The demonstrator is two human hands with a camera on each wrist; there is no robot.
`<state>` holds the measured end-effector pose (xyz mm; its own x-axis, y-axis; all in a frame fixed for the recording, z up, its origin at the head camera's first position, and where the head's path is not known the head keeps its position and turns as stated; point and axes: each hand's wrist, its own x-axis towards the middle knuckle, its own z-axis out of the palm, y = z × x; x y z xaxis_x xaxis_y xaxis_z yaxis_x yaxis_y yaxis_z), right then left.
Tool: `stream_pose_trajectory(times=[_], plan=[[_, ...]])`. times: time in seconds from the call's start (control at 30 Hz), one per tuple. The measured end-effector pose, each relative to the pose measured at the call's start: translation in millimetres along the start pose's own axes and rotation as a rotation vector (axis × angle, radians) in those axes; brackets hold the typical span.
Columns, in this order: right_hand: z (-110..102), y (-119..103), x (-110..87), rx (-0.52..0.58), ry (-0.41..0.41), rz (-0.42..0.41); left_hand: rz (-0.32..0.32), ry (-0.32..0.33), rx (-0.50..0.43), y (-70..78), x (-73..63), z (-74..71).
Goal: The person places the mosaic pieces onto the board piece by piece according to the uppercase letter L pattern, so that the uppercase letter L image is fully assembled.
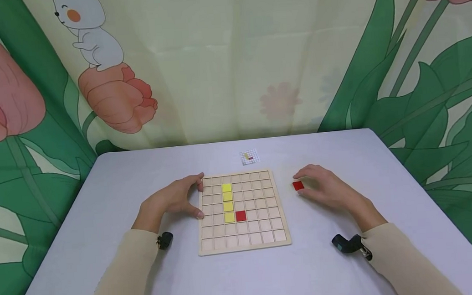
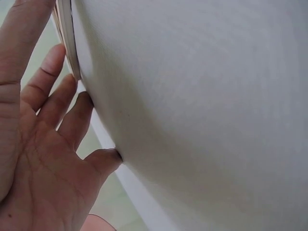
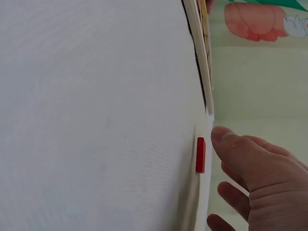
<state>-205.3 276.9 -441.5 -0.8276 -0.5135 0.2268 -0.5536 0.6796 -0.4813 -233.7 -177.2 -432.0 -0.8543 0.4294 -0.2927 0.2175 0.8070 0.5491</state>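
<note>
A wooden grid board [image 1: 263, 245] lies flat on the table. Several yellow tiles [image 1: 227, 197] fill a column in its left part, and one red tile [image 1: 241, 216] sits right of the lowest yellow one. At the board's left edge rests my left hand [image 1: 176, 198], thumb and fingers spread along the rim; the left wrist view shows its fingertips [image 2: 85, 98] down by the board's corner. To the right of the board, my right hand [image 1: 325, 184] hovers over a loose red tile [image 1: 298, 185], thumb and fingers apart around it. That tile [image 3: 200, 155] stays on the tabletop below the thumb.
Behind the board lies a small printed card [image 1: 249, 157] with a grid and coloured squares. The white table [image 1: 245, 284] ends at a patterned curtain [image 1: 230, 65] at the back. A wrist camera [image 1: 347, 243] sticks out from the right sleeve.
</note>
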Motion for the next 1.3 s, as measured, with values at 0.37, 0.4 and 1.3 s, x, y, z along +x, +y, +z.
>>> stream_pose_trajectory(times=[0.37, 0.4, 1.3], plan=[[3.3, 3.0, -3.3, 0.02, -0.076, 0.146, 0.012, -0.01, -0.011, -1.3, 0.3, 1.2], [3.1, 3.2, -3.5, 0.026, -0.079, 0.148, 0.011, -0.01, -0.012, -0.8, 0.5, 0.9], [6.2, -3.5, 2.8, 0.022, -0.054, 0.039, -0.003, -0.007, -0.026, -1.3, -3.4, -2.8]])
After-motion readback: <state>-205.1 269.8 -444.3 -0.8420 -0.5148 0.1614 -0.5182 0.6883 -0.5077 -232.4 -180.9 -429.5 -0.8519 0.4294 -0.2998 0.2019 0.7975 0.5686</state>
